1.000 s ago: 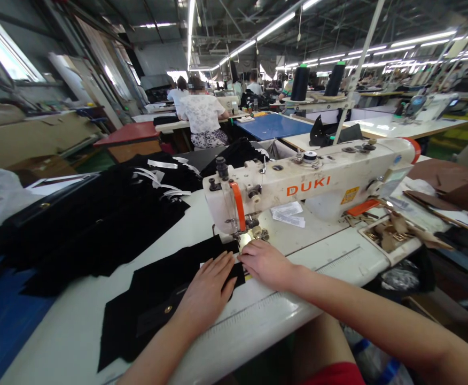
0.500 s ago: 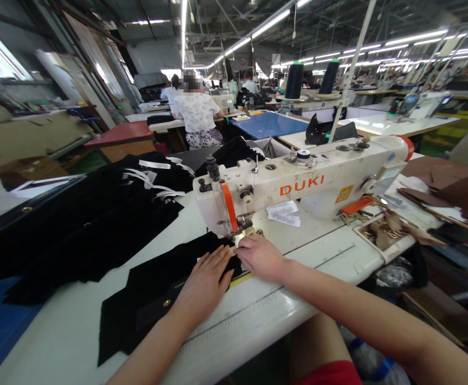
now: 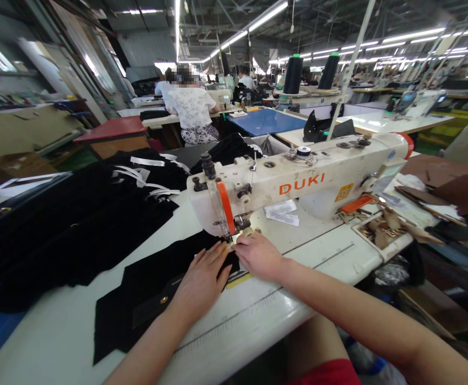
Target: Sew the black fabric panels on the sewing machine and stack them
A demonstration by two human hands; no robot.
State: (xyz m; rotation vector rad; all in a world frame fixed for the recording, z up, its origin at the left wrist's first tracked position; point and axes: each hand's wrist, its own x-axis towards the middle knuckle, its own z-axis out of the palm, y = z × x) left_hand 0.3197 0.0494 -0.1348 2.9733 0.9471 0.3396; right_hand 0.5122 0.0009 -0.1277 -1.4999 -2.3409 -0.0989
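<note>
My left hand point(image 3: 204, 275) lies flat on a black fabric piece point(image 3: 149, 272), fingers stretched toward the needle area. The piece carries a smooth black strip with a brass-coloured eyelet point(image 3: 164, 300). My right hand point(image 3: 258, 256) is closed, its fingertips pressed together right beside the presser foot and close to my left fingertips. What those fingers pinch is hidden. Over both hands stands the white sewing machine point(image 3: 298, 184) with an orange lever guard point(image 3: 226, 207). A small pale bit shows between my fingertips, too small to name.
Black fabric pieces with white strips point(image 3: 77, 224) are heaped on the left. White labels point(image 3: 282, 212) lie on the machine bed. At the right, a tray point(image 3: 382, 231) holds small metal parts and brown scraps. A person in a patterned shirt point(image 3: 192, 107) sits farther back.
The view has shifted slightly, so most things sit a little farther left. Both hands keep nearly the same place by the presser foot, and the black piece still lies under my left hand.
</note>
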